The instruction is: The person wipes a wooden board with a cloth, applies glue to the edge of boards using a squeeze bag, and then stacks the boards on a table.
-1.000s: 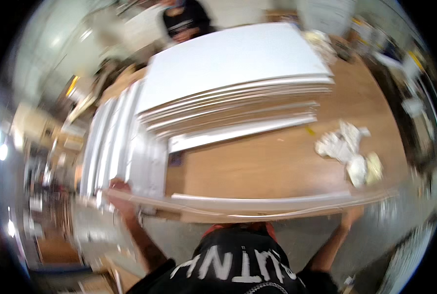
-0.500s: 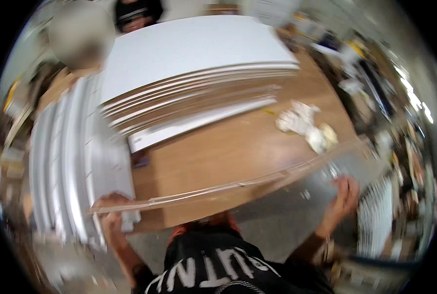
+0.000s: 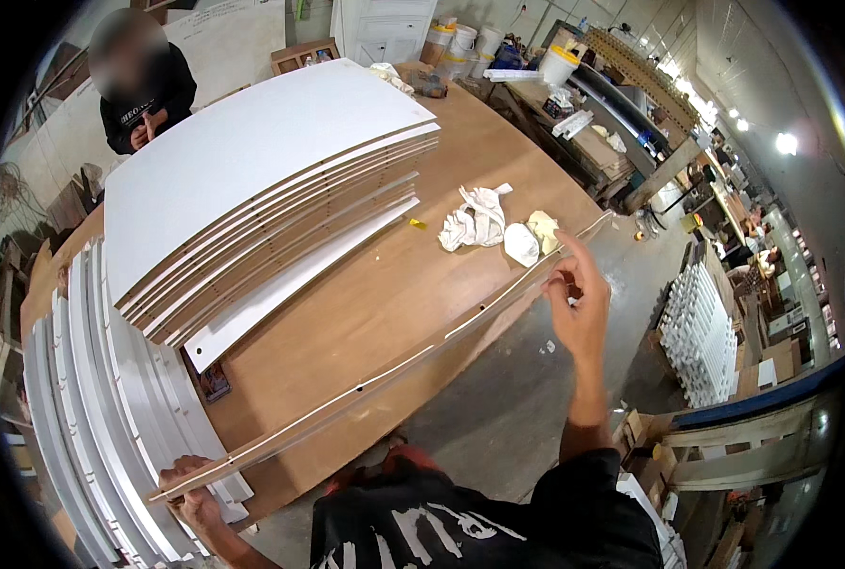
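Observation:
A long, narrow panel with a brown edge, small dark holes and a white strip runs slantwise above the near side of the table. My left hand is closed around its left end. Near its right end, my right hand has the index finger stretched out and the other fingers loosely bent, with nothing seen in them. The index fingertip is close to the panel's edge; whether it touches, I cannot tell. Crumpled white cloths lie just beyond, beside a white round piece and a pale yellow one.
White-faced boards are stacked on the brown table. Long white strips lie along its left end. A person stands at the far left. To the right are a stack of white pieces and a cluttered bench.
The panel's right end has swung away from me, so it slants more steeply. My right hand has moved forward and left to that end. My left hand keeps its grip.

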The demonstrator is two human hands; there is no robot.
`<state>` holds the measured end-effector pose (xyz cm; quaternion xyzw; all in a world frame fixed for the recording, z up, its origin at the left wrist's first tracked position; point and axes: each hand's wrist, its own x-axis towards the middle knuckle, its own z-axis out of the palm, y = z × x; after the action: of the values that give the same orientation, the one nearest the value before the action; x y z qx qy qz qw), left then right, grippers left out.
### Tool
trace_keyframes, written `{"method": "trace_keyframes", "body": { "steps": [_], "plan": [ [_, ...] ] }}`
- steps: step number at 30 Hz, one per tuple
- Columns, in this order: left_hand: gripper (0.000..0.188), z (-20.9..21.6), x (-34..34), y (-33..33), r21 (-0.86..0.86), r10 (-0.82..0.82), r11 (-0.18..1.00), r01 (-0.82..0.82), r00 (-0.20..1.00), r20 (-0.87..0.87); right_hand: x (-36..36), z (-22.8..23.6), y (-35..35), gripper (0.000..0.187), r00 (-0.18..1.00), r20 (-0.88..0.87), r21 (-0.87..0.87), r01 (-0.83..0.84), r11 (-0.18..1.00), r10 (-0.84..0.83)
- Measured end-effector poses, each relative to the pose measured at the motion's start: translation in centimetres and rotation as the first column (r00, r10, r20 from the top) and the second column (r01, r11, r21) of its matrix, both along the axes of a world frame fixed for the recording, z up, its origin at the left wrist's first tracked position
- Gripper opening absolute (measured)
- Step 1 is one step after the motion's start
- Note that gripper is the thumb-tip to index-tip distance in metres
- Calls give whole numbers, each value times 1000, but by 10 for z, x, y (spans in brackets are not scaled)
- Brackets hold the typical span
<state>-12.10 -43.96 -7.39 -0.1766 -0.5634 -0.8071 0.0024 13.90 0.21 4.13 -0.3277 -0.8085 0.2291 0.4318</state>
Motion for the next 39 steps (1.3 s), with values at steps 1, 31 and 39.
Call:
{"method": "trace_keyframes", "body": {
  "steps": [1, 31, 39],
  "plan": [
    [46, 0, -1, -1, 10, 8, 1000, -8, 1000, -12, 0, 2, 5, 51, 1000, 27, 18, -15, 1000, 14],
    [47, -16, -5, -12, 58, -37, 998, 30, 992, 120, 8, 18, 2, 55, 955, 235, 288, -246, 925, 181],
    [44, -26, -12, -18, 83, -47, 996, 35, 988, 150, 10, 15, -3, 54, 937, 41, 56, -349, 936, 347]
  ]
}}
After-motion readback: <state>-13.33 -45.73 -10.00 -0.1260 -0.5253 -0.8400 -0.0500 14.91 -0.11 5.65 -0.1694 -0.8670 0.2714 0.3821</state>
